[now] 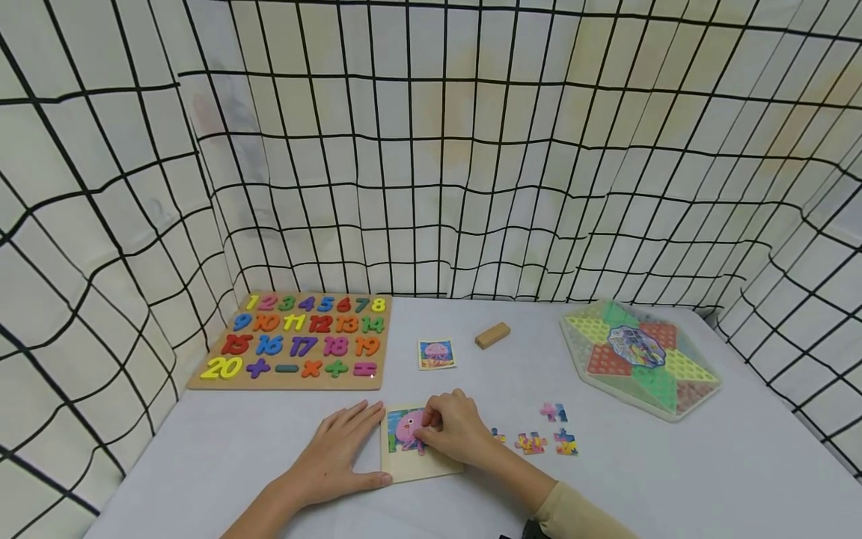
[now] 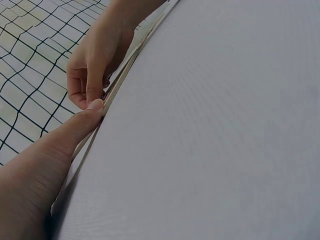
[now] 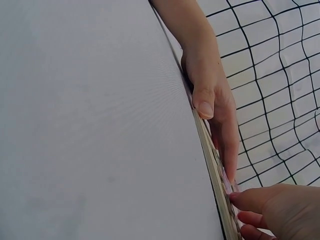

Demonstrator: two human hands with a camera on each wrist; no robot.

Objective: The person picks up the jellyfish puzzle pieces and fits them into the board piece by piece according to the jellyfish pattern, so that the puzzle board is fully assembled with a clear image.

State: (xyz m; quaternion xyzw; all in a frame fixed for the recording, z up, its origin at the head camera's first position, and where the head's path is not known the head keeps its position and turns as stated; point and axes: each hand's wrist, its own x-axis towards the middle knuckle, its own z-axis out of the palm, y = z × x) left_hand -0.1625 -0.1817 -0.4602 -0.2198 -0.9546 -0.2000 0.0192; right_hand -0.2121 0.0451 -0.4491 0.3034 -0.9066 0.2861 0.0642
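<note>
The left hand (image 1: 337,458) lies low with its back upward, fingers nearly straight and angled forward and to the right, while its thumb (image 1: 373,480) stretches sideways to the right. The bare left forearm (image 1: 264,510) slants in from the lower left. The right hand (image 1: 456,428) is bent inward, knuckles raised, fingers curled, thumb and forefinger drawn together. Its forearm (image 1: 521,477) comes from the lower right, bare below a beige sleeve (image 1: 579,513).

puzzle board (image 1: 426,467) — pale tan, pink and blue picture (image 1: 407,425) | netting (image 1: 443,78) — black grid | table (image 1: 646,475): white
</note>
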